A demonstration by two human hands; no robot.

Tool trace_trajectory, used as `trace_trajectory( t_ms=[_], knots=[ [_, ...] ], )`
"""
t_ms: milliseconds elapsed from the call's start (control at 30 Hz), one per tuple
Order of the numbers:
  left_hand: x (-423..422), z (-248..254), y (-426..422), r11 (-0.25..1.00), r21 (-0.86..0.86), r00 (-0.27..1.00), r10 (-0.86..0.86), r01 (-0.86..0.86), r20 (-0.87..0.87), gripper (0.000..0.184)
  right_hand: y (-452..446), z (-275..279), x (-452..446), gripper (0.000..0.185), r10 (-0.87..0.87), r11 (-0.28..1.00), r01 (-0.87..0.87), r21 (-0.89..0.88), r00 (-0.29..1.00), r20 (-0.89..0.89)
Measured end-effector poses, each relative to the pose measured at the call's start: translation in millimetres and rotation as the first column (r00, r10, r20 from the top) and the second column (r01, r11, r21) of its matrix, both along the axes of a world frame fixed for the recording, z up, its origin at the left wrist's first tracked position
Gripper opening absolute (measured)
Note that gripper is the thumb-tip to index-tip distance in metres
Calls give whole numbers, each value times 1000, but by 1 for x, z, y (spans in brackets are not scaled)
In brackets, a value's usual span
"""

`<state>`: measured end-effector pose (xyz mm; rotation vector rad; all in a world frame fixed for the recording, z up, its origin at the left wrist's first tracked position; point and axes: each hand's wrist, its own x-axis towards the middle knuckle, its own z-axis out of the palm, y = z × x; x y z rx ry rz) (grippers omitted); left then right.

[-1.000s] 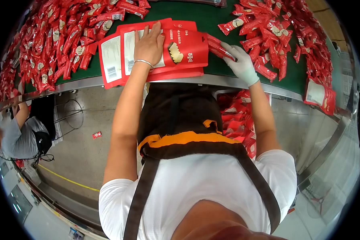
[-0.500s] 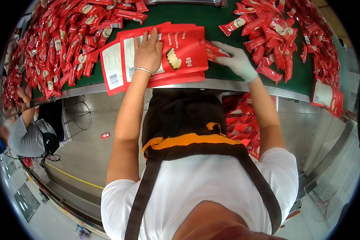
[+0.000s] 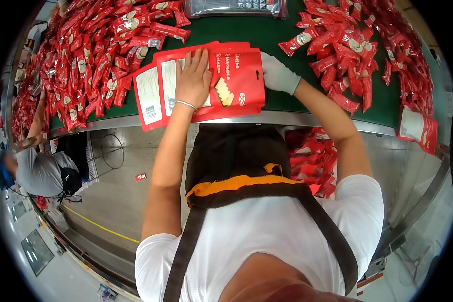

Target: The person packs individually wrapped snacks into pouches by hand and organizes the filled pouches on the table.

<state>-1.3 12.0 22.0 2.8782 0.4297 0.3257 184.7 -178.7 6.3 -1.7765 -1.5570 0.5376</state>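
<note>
My left hand, bare with a bracelet at the wrist, lies flat on a red printed pouch with its fingers stretched out. Under it, more flat red pouches with white label panels overlap towards the left. At the pouch's right edge is my right hand in a pale glove. Its fingers are hidden in or behind that edge, so I cannot tell what they hold.
Heaps of small red packets lie on the green table, one pile at left, another at right. A plastic-covered scale stands at the back. Another red pouch hangs over the right edge. A co-worker is at far left.
My right hand has moved left against the pouch's right edge; the red packets seen in it before are out of sight. My left hand stays flat on the pouch. The view has shifted slightly.
</note>
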Motion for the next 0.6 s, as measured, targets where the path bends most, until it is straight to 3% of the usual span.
trace_trajectory(
  t_ms=[67, 100, 133, 300, 333, 367, 400, 433, 467, 500, 533, 567, 600],
  knots=[
    [3, 0, -2, 1000, 2, 1000, -6, 6, 3, 54, 7, 3, -6, 34, 10, 968, -97, 230, 935, 354],
    [3, 0, -4, 999, 31, 1000, 12, -12, 2, 54, 7, -48, -16, 41, -113, 949, 161, 271, 976, -186],
    [4, 1, -7, 998, 64, 1000, 27, -27, 5, 54, 11, -64, -16, 41, -128, 948, 174, 268, 975, -182],
    [-3, 1, -10, 962, 225, 988, 156, -157, 20, 54, 65, -90, -15, 43, 299, 954, -298, 22, 950, -86],
    [-4, 0, -10, 964, 217, 988, 152, -154, 24, 54, 46, -75, -8, 38, 186, 978, -202, 54, 960, 208],
    [-3, -1, -8, 975, 164, 988, 153, -153, 14, 54, 22, -41, 3, 33, 54, 986, -123, 112, 873, 485],
    [-1, -3, -7, 982, 108, 987, 158, -158, 4, 53, 10, 6, 6, 26, -115, 962, 209, -173, 892, 437],
    [1, -3, -6, 981, 96, 985, 171, -171, 10, 53, -6, 31, 22, 23, -92, 985, 166, -46, 733, 674],
    [2, -2, -5, 984, 76, 986, 164, -163, -2, 53, -24, 37, 45, 29, -222, 960, 276, 50, 639, 736],
    [0, -2, -5, 987, 60, 988, 150, -148, -22, 52, -38, 46, 59, 35, -284, 923, 381, 56, 577, 766],
    [-2, -2, -5, 986, 60, 987, 156, -153, -31, 52, -46, 45, 69, 38, -275, 846, 533, 5, 430, 860],
    [0, -2, -5, 987, 43, 987, 158, -156, -32, 51, -52, 31, 87, 34, -213, 868, 496, 19, 337, 917],
    [1, 0, -4, 987, 27, 987, 160, -159, -31, 51, -49, 14, 109, 35, -141, 876, 480, -49, 351, 926]
  ],
)
